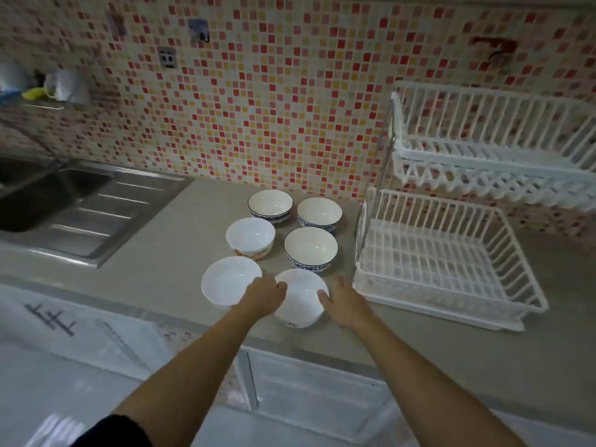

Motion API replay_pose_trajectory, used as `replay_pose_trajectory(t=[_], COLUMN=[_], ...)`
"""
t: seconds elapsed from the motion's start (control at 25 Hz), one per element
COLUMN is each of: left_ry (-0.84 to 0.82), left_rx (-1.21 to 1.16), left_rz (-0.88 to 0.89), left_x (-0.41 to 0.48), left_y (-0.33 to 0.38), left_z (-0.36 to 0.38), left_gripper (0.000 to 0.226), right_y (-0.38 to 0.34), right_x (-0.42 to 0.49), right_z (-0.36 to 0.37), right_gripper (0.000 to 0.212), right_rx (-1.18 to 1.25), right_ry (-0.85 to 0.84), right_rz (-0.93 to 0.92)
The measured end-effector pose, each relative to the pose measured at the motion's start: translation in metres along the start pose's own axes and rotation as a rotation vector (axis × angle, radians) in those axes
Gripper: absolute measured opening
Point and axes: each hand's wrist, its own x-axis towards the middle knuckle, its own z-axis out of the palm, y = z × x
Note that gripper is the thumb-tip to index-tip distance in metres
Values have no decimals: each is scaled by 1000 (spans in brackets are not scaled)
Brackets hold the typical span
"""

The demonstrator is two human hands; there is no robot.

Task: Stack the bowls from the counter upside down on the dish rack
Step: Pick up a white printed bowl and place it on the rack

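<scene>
Glossy white bowl gripped by both hands at the counter's front edge.

The nearest bowl (301, 298) is clasped at its rim by the left hand (264, 296) and right hand (343, 303), fingers curled against it. Five more round bowls, three blue-patterned, are set upright on the matte grey counter (161, 253) beside the white slatted dish rack (445, 259). No writing is legible.

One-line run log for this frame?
stage: first pickup | both hands on near-right bowl | left hand, right hand | six bowls on counter | dish rack empty
</scene>
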Motion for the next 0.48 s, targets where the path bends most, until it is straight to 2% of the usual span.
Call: replay_pose_trajectory(t=[0.12,0.28,0.4,0.48], left_ry=[10,-31,-98,-37], left_rx=[24,46,91,-35], left_rz=[-83,-108,-95,-112], left_x=[13,24,27,22], left_y=[-10,-20,-25,-21], left_z=[21,43,50,43], left_gripper=[46,41,36,31], right_y=[8,15,14,9], right_x=[16,31,30,25], right_z=[23,50,56,52], right_gripper=[63,54,44,39], right_rx=[134,254,265,289], right_ry=[-43,-85,-32,34], right_rz=[145,214,236,214])
